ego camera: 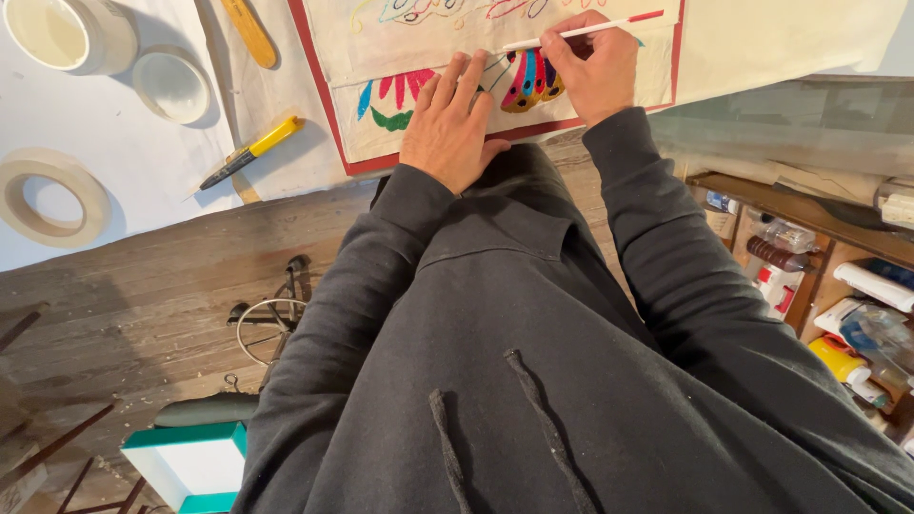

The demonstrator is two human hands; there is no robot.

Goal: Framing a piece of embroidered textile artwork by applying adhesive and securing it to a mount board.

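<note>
A cream cloth (400,48) with a red border and bright painted shapes lies on the table's near edge. My left hand (449,122) rests flat on it, fingers together, just left of a multicoloured motif (531,81). My right hand (592,69) grips a thin white paintbrush with a red end (609,25), its tip down at that motif. Both arms are in dark grey sleeves.
On the white table surface (124,162) lie a yellow utility knife (249,152), a roll of tape (52,197), a white cup (67,33), a round lid (171,84) and a wooden stick (249,30). A wooden shelf with paint bottles (838,295) stands at the right. A teal-edged box (190,466) sits on the wooden floor.
</note>
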